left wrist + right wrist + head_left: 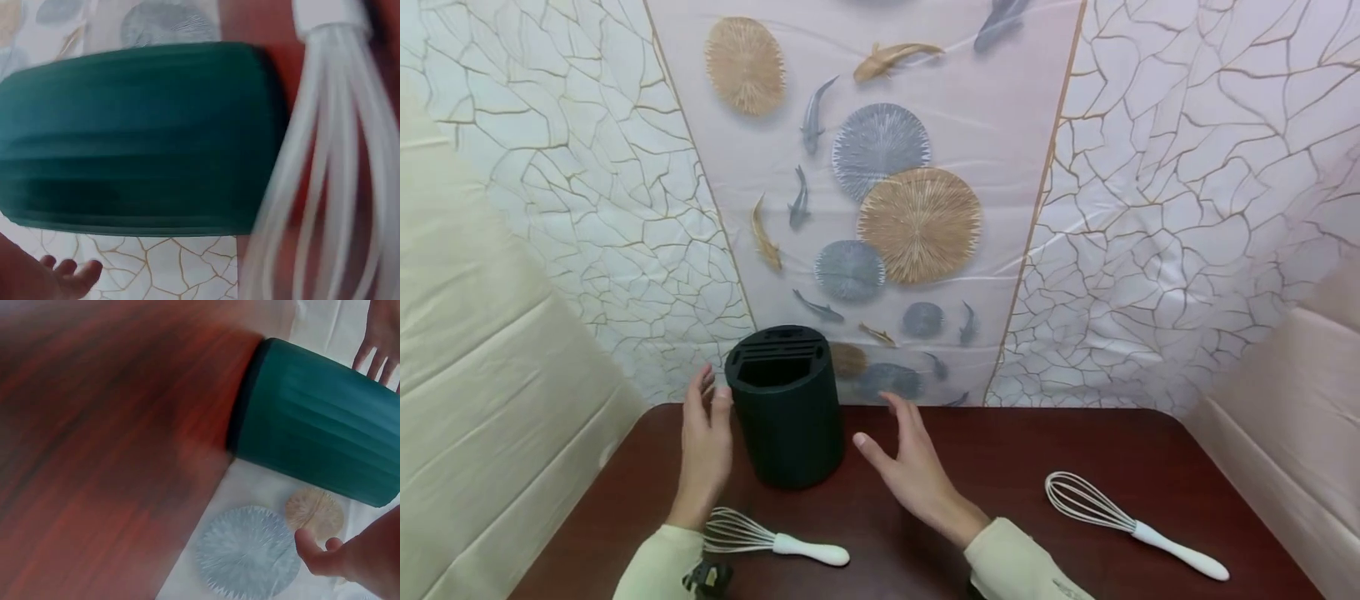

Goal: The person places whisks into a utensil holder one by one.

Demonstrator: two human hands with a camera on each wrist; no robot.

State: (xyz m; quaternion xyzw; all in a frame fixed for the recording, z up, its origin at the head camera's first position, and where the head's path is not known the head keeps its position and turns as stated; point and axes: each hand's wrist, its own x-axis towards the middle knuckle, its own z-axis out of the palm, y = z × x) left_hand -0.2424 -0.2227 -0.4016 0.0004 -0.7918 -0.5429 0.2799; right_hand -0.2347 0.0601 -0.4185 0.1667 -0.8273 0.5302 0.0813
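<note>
A dark green, round knife block [790, 437] with a slotted black top stands upright at the back left of the table. Just left of it is my left hand [706, 446], fingers loosely extended and thumb close by its rim. My right hand [913, 467] is on the other side, apart from the block, with thumb and fingers spread and nothing held. One white whisk [775, 540] lies below the block, its wire end partly behind my left wrist. In the left wrist view the whisk's wires [331, 156] loom large beside the green block [137, 144].
A second white whisk [1135, 525] lies at the right of the dark red-brown table [1000, 458]. A patterned cloth backdrop [880, 208] rises right behind the table. Padded cream panels [482, 375] flank both sides.
</note>
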